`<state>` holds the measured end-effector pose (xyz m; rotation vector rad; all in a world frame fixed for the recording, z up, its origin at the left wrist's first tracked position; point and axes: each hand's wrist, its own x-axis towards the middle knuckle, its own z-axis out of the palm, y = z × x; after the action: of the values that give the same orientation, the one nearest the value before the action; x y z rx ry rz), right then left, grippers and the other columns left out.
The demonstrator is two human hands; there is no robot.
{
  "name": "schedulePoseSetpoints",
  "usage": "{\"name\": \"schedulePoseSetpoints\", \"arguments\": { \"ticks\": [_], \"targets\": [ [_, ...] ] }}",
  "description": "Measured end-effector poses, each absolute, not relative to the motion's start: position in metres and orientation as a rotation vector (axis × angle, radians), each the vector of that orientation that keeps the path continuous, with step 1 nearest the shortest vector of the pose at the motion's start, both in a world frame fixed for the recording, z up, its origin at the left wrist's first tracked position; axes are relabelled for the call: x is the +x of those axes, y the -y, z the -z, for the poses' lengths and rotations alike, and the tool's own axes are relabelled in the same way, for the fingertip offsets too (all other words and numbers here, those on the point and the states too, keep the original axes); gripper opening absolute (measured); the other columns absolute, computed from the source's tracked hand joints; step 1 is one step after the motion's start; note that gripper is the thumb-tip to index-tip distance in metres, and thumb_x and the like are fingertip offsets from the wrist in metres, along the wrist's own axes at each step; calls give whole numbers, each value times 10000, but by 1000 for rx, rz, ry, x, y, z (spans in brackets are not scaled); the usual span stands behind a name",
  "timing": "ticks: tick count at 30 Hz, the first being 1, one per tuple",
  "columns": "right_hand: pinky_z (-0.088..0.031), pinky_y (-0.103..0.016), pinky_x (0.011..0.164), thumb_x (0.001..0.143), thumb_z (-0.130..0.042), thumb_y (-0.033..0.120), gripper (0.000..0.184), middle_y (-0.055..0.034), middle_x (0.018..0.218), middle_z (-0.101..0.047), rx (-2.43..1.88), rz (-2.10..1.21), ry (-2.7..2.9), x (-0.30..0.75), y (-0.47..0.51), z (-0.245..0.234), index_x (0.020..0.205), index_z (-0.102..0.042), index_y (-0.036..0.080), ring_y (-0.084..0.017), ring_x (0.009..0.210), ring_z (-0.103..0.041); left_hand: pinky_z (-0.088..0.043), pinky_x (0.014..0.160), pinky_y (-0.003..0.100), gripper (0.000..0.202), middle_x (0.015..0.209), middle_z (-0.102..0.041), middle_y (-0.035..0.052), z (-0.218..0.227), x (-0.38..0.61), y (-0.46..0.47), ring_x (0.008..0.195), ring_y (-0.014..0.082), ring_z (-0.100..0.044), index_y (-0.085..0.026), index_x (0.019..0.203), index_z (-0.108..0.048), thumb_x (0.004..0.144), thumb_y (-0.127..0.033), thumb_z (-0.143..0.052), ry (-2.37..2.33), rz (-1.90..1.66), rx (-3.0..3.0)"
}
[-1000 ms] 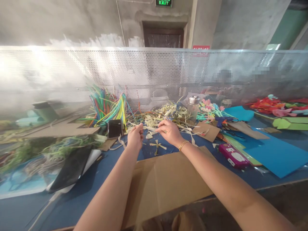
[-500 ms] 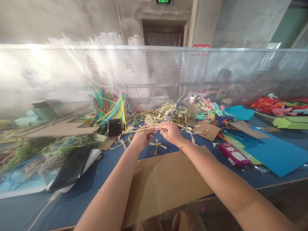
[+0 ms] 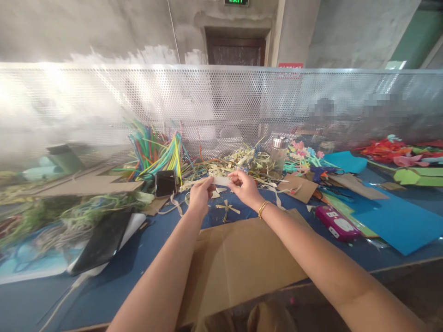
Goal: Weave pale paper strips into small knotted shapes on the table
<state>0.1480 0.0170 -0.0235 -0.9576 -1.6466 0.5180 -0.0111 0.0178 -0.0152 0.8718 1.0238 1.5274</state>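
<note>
A short, flat, pale strip is stretched level between my two hands above the blue table. My left hand pinches its left end between thumb and fingers. At the other end, my right hand, with a gold bracelet on the wrist, pinches it too. Just below the hands, a small cross-shaped piece of pale strips lies on the table. A heap of pale, dry-looking strips is piled behind them. Beneath my forearms lies a brown cardboard sheet.
Colourful pipe cleaners and a black device stand left of centre. A bottle is behind my right hand. Blue paper and a purple case lie right. A perforated metal screen borders the back.
The strip, earlier seen as a thin slanting line, now shows its broad face between my hands. My left hand has shifted slightly left, and the hands are farther apart.
</note>
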Motion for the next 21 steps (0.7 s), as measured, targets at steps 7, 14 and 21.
{"name": "schedulePoseSetpoints", "arguments": {
  "ticks": [7, 14, 21],
  "targets": [
    [-519, -294, 701, 718, -674, 291, 176, -45, 800, -680, -1035, -660, 1531, 155, -23, 27, 835, -635, 165, -149, 722, -635, -238, 395, 178, 385, 559, -532, -21, 17, -18, -23, 457, 56, -436, -138, 670, -605, 550, -463, -774, -1098, -1645, 896],
    [-516, -285, 686, 724, -646, 271, 150, -18, 729, -670, -997, -789, 1444, 155, -22, 24, 830, -621, 166, -140, 669, -641, -217, 379, 194, 436, 539, -540, -15, 15, -21, -23, 407, 47, -374, -139, 615, -581, 582, -544, -739, -1147, -1704, 844],
    [-520, -292, 709, 726, -636, 247, 171, -33, 788, -674, -1009, -755, 1445, 156, -22, 23, 873, -609, 164, -138, 695, -646, -259, 378, 166, 417, 582, -564, -13, 14, -22, -23, 461, 58, -475, -145, 661, -589, 576, -516, -761, -1070, -1672, 814]
  ]
}}
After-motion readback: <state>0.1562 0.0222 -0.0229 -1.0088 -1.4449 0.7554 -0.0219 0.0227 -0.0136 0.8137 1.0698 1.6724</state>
